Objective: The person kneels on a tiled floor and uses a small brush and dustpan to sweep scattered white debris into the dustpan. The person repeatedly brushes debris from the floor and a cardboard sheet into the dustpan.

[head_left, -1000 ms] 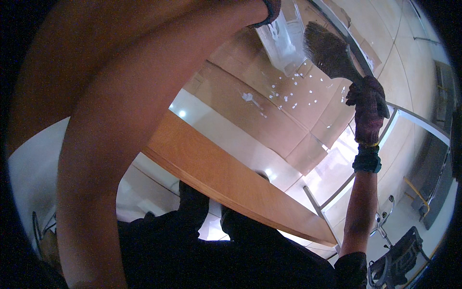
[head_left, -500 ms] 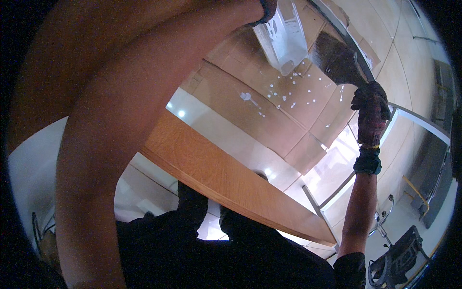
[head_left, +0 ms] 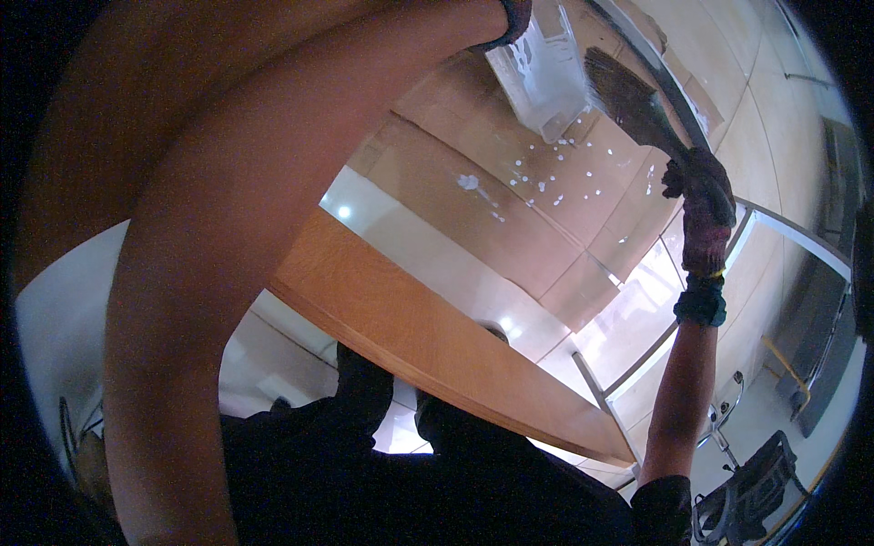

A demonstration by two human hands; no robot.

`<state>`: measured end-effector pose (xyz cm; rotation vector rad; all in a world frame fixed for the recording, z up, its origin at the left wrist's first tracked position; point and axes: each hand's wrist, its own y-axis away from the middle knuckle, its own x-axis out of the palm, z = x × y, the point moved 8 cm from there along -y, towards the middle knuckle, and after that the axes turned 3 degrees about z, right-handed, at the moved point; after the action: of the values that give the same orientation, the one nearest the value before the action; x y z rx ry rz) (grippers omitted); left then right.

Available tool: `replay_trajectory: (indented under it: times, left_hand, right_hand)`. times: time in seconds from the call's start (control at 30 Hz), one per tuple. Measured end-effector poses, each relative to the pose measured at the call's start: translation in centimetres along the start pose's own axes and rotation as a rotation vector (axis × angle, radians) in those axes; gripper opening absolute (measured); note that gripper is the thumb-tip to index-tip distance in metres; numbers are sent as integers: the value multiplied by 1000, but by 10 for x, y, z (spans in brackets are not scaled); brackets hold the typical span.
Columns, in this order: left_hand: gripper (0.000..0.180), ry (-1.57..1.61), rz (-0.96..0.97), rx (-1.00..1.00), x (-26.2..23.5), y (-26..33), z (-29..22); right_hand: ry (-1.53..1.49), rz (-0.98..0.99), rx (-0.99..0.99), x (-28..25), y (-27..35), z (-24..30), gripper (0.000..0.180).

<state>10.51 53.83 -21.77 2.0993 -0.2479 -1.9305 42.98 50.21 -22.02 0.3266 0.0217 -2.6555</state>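
Gloved and closed in a fist, the right hand (head_left: 699, 205) grips the dark handle of a wide paintbrush (head_left: 633, 96), whose dark bristles point up and to the left, toward a white paint tray (head_left: 542, 77). The bristle tip lies just beside the tray's right edge; whether the two touch cannot be told. A teal cuff sits at the wrist below the glove, and the bare forearm runs down to the lower right of the head view.

Only the edge of the left hand (head_left: 512, 18) shows at the top of the picture, in a dark glove, right at the upper corner of the tray; it seems to hold the tray, but whether its fingers are spread or curled around the tray cannot be told. The left forearm fills much of the left side of the picture, close to the camera.

Below the tray, brown cardboard sheets (head_left: 473, 218) cover the floor, spotted with small white drops of paint (head_left: 555, 177). A wooden board (head_left: 428, 350) slants across the middle. A black chair (head_left: 751, 500) stands at the lower right.
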Motion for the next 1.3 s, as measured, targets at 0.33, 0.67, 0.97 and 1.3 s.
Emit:
replay_trajectory:
  times: [0.33,0.67,0.97,1.3]
  left_hand:
    - [27,-152,207,37,20,-5,-2]
    - [29,37,109,-45,12,8,5]
    - [32,136,90,-50,23,6,1]
    - [32,43,114,4,40,-5,1]
  right_hand:
    - [-126,8,-66,13,-3,24,39]
    - [440,287,-200,55,-104,16,27]
    - [534,528,-538,100,-167,24,21]
    - [855,445,-664,108,-185,8,25]
